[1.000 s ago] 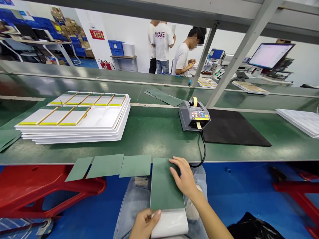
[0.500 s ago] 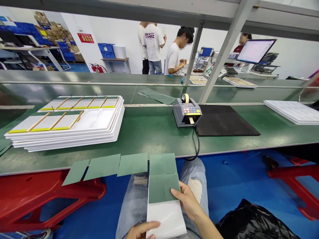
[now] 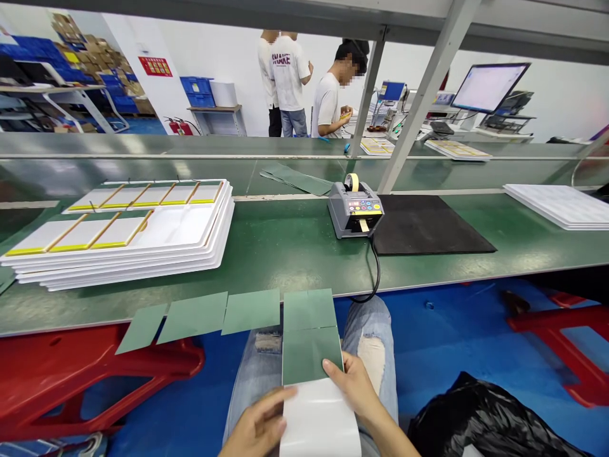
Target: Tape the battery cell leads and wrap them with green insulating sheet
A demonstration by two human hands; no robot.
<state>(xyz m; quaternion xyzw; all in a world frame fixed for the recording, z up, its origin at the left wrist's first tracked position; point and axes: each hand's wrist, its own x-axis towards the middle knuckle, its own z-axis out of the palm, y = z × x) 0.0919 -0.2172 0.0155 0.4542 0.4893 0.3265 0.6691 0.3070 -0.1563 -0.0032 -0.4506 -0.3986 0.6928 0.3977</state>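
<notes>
Green sheet: I had the green sheet [image 3: 309, 352] over the lap, far end at the front edge of the table [image 3: 280, 244]; a seam line ran across it.
White sheet: glossy white sheet [image 3: 320, 419] covered the green one's near end and looked bowed; its own near end ran out of my frame.
Left hand: left hand [image 3: 259, 422] was part open, fingers loosely bent, fingertips at the white sheet's left edge. Blurred there, so I couldn't tell if it had a grip.
Right hand: right hand [image 3: 356, 386] was pinched on the green sheet's right edge, thumb on top, other fingers mostly hidden at the side.
Green pieces: I counted three green pieces [image 3: 193, 317] in a row left of the sheet, jutting past the table's front edge.
Dispenser: tape dispenser [image 3: 356, 209] sat near the table's back edge, a tab of tape out front; its cable [image 3: 379, 273] dropped over the front edge.
Right side: black mat [image 3: 428, 225] lay just beside the dispenser; white slabs [image 3: 561, 204] were stacked farther right.
Left side: stacked white trays [image 3: 178, 225] stood between back and front edges.
Floor: I saw a red stool [image 3: 95, 374] left, a black bag [image 3: 495, 419] right.
</notes>
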